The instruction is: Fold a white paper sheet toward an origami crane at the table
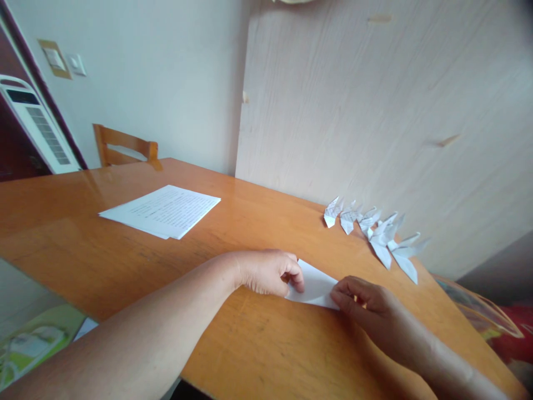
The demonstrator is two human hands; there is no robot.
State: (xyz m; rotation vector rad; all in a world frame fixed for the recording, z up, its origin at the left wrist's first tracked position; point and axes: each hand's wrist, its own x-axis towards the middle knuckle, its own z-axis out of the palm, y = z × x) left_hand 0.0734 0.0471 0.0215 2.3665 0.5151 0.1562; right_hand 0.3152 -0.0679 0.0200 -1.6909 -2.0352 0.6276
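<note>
Beyond both your hands a pale wood-grained panel [353,100] rises, and beneath them spreads the brown wooden table [245,339]. Far off to the left of your left hand, past the table's edge, is the back of a wooden chair [127,144]. Your left forearm [166,319] comes in from the lower left and reaches well across; your right forearm [441,355] slants in from the lower right, so the two converge in front of you.

Beyond your left hand and to its left lies a stack of printed sheets [166,211], well apart from it. Beyond your right hand, and running off to its right, stands a row of folded paper figures [382,241], wings raised, some showing print.

Your left hand [275,273] is bent at the wrist, back upward, half closed with the fingers curled and their tips on the left end of the white paper; you can't tell here whether it grips or merely presses. Your right hand [360,297] is nearly closed, thumb and fingertips pinching the right end. Smallest of all, the white paper [315,284] lies on the table directly between your hands, its blank face up.
</note>
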